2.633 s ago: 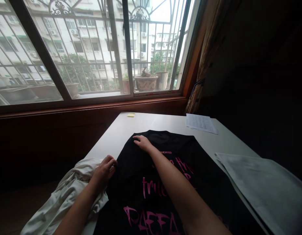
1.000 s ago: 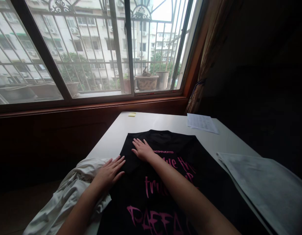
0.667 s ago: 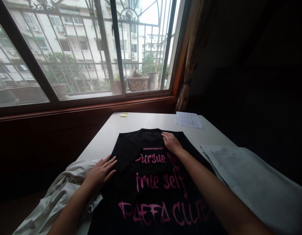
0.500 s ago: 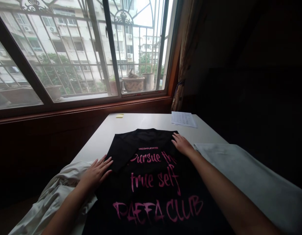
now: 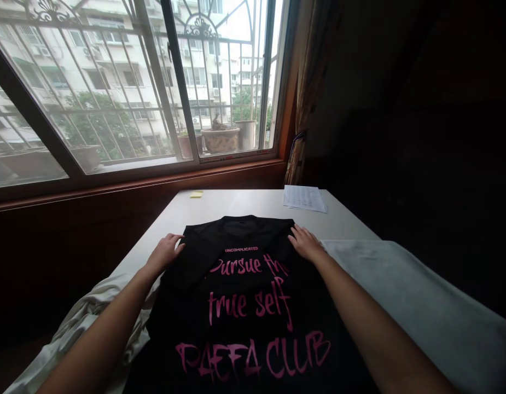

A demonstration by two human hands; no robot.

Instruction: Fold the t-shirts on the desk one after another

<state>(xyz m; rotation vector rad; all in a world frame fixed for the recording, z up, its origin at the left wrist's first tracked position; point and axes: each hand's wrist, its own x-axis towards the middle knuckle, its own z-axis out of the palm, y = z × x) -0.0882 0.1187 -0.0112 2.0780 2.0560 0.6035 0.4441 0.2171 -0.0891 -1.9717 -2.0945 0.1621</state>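
A black T-shirt (image 5: 236,284) with pink lettering lies spread on the white table (image 5: 236,203), its collar at the far side. Its sleeves look folded in over the front. My left hand (image 5: 166,253) is at the shirt's upper left corner, fingers apart and slightly bent, fingertips at the fabric edge. On the upper right corner rests my right hand (image 5: 305,242), open, with its fingers spread on the cloth. The shirt's lower hem is out of frame.
Crumpled white fabric (image 5: 92,317) lies at the table's left, and pale grey cloth (image 5: 404,290) covers the right. Printed papers (image 5: 304,198) and a yellow sticky note (image 5: 196,194) are at the far edge. Beyond stands a barred window (image 5: 125,82) with a tied curtain (image 5: 297,148) beside it.
My left hand has moved up and away from me, from the shirt's left side to its upper left corner. The right hand stays at its corner. The view has shifted slightly.
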